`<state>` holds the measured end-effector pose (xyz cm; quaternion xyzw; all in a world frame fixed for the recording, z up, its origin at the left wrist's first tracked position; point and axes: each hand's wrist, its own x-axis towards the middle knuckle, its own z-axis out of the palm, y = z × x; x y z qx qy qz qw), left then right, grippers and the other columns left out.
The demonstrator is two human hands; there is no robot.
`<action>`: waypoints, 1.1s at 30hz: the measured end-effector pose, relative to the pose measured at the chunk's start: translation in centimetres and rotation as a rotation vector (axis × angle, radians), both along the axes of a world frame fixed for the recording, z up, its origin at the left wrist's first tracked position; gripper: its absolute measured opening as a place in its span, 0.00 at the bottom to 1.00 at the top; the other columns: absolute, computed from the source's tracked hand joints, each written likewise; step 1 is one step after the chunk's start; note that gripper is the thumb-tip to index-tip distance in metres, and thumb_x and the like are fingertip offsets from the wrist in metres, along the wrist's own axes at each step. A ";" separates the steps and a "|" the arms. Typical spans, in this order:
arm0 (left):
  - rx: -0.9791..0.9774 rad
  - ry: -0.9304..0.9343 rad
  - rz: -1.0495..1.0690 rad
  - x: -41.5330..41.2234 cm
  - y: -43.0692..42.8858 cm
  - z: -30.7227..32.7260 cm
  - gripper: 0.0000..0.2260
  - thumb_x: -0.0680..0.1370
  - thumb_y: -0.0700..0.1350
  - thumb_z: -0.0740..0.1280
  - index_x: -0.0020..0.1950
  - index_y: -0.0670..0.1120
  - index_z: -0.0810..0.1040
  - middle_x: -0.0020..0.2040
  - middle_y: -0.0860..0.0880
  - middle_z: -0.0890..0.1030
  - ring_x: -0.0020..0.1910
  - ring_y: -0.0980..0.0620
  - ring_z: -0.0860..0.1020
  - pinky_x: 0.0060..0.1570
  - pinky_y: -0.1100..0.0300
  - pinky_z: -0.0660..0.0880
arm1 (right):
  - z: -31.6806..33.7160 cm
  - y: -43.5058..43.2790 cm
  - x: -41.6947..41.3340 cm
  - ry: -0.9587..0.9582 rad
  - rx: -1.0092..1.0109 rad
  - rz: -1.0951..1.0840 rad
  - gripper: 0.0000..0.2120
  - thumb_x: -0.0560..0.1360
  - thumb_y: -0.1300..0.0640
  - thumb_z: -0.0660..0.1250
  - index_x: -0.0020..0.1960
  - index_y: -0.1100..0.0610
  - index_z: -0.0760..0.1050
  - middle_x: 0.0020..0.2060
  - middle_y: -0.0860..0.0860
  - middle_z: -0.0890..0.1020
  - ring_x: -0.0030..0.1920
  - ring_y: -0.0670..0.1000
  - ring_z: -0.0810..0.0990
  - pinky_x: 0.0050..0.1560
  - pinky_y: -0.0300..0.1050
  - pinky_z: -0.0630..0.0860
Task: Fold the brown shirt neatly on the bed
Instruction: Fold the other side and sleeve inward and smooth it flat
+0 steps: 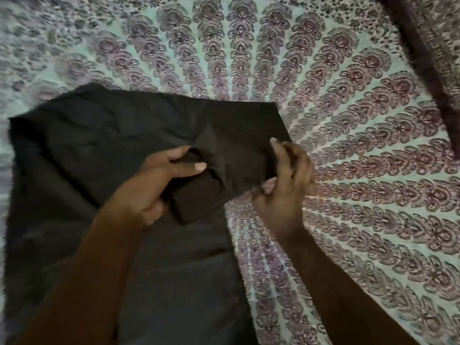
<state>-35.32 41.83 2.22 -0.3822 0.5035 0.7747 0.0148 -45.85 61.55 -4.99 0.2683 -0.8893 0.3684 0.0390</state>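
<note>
- Shirt (99, 150) spread on bedsheet (348, 145), sleeve raised between hands.
- Left hand (159, 180) pinching sleeve fold; right hand (286, 185) curled on sleeve edge.
- Shirt's near end cut off; picture blurred.

The shirt (99, 150) lies on the bed (348, 170), mostly left of and behind both grips, its sleeve (231, 155) between the left hand (159, 185) and right hand (286, 185).

The bed is covered with a pale green cotton sheet (348, 170) printed with purple feather-like motifs. On it, at the left, lies a dark brown, wrinkled fabric shirt (87, 150), spread mostly flat.
</note>
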 end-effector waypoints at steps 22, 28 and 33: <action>-0.847 -0.736 0.493 31.7 -37.0 -6.4 0.16 0.74 0.48 0.78 0.56 0.39 0.84 0.55 0.37 0.85 0.57 0.40 0.83 0.57 0.51 0.78 | -0.6 -25.3 12.0 0.143 0.672 0.371 0.24 0.73 0.45 0.59 0.59 0.59 0.81 0.54 0.61 0.79 0.48 0.67 0.82 0.50 0.62 0.77; -0.896 -1.017 0.511 30.8 -36.4 -6.3 0.32 0.75 0.44 0.74 0.77 0.44 0.66 0.79 0.39 0.63 0.79 0.38 0.61 0.76 0.40 0.60 | -1.5 -28.9 15.4 0.161 0.600 0.476 0.27 0.72 0.45 0.56 0.56 0.62 0.81 0.52 0.62 0.79 0.36 0.67 0.80 0.36 0.54 0.77; -1.314 -0.392 0.009 27.2 -26.4 -7.8 0.26 0.76 0.43 0.70 0.75 0.44 0.71 0.80 0.42 0.65 0.79 0.40 0.64 0.74 0.38 0.65 | -1.2 -29.5 15.8 0.056 0.731 0.325 0.25 0.69 0.56 0.72 0.65 0.59 0.78 0.59 0.61 0.75 0.59 0.67 0.76 0.59 0.63 0.74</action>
